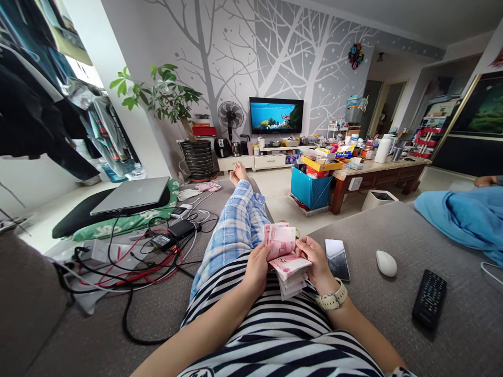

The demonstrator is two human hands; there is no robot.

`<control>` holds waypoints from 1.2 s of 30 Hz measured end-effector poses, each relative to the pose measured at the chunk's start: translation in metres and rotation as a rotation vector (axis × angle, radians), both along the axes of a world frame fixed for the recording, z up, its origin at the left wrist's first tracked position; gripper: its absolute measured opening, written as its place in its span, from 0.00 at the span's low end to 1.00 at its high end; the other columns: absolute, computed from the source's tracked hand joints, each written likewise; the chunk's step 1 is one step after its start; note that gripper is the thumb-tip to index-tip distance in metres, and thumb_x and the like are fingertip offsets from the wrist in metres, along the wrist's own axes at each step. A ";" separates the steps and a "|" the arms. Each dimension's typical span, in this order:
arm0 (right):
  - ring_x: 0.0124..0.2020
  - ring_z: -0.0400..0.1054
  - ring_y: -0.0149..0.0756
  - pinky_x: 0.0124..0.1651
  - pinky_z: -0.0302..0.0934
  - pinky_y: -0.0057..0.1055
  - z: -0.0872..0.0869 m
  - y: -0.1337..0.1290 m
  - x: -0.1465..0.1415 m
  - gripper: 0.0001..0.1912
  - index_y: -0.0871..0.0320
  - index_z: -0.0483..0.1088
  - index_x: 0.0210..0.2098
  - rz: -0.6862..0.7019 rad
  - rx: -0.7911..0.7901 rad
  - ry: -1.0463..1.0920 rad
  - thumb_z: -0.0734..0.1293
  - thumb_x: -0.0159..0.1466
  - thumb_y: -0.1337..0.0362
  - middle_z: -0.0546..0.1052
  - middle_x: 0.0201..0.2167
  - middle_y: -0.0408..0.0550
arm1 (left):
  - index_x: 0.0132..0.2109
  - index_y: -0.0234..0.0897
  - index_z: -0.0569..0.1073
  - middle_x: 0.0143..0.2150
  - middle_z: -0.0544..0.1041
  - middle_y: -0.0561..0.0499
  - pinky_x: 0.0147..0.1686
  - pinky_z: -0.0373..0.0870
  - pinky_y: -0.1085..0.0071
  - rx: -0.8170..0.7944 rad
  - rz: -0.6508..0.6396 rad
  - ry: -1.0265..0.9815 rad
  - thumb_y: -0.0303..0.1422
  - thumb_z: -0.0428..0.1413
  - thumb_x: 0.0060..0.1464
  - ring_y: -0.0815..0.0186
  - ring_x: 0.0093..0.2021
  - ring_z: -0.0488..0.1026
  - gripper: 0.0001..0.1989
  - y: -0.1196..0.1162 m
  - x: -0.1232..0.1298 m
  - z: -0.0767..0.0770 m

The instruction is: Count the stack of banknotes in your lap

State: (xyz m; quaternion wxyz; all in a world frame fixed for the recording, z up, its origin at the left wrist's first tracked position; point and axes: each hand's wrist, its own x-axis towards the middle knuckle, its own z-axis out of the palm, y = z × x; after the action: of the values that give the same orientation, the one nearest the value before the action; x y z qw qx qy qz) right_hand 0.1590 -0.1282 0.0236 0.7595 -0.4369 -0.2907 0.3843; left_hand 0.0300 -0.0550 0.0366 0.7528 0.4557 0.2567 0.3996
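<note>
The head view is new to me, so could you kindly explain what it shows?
There is no machine here: a person works with two bare hands. The single picture comes from a camera worn on the head, looking forward and down over the person's own body and outstretched legs. The left hand and right hand both hold banknotes. On the grey sofa, to the right, lie a phone, a mouse and a remote; to the left are tangled cables and a laptop.
</note>
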 end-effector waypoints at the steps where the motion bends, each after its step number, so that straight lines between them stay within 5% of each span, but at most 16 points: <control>1: 0.20 0.56 0.27 0.26 0.49 0.27 0.000 0.000 0.000 0.16 0.58 0.65 0.25 -0.008 -0.001 0.004 0.73 0.51 0.55 0.67 0.19 0.39 | 0.40 0.34 0.78 0.38 0.81 0.45 0.41 0.72 0.65 -0.005 -0.014 -0.002 0.39 0.61 0.44 0.59 0.37 0.77 0.16 0.000 0.000 0.000; 14: 0.23 0.62 0.29 0.29 0.55 0.26 -0.009 0.004 0.005 0.12 0.60 0.71 0.27 0.051 -0.017 0.051 0.74 0.49 0.60 0.72 0.22 0.41 | 0.39 0.32 0.78 0.33 0.80 0.47 0.39 0.70 0.69 0.003 -0.020 -0.010 0.37 0.64 0.43 0.65 0.32 0.75 0.16 0.001 -0.001 -0.002; 22: 0.21 0.60 0.27 0.27 0.52 0.25 -0.007 0.003 0.004 0.12 0.60 0.70 0.25 0.032 -0.017 0.079 0.75 0.48 0.60 0.70 0.20 0.39 | 0.34 0.33 0.77 0.30 0.79 0.50 0.36 0.71 0.70 -0.066 0.153 0.036 0.38 0.58 0.47 0.66 0.31 0.73 0.12 0.004 0.002 -0.007; 36: 0.21 0.58 0.25 0.26 0.50 0.25 -0.007 0.004 0.003 0.12 0.60 0.70 0.25 0.027 -0.018 0.097 0.75 0.47 0.60 0.69 0.19 0.38 | 0.37 0.31 0.76 0.37 0.80 0.47 0.39 0.70 0.69 -0.023 0.119 0.014 0.40 0.58 0.46 0.64 0.36 0.74 0.16 0.007 0.003 -0.012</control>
State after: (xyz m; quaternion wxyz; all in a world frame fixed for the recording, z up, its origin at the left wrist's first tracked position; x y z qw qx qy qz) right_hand 0.1625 -0.1242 0.0170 0.7634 -0.4208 -0.2560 0.4178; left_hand 0.0329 -0.0476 0.0248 0.7310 0.4337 0.2933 0.4376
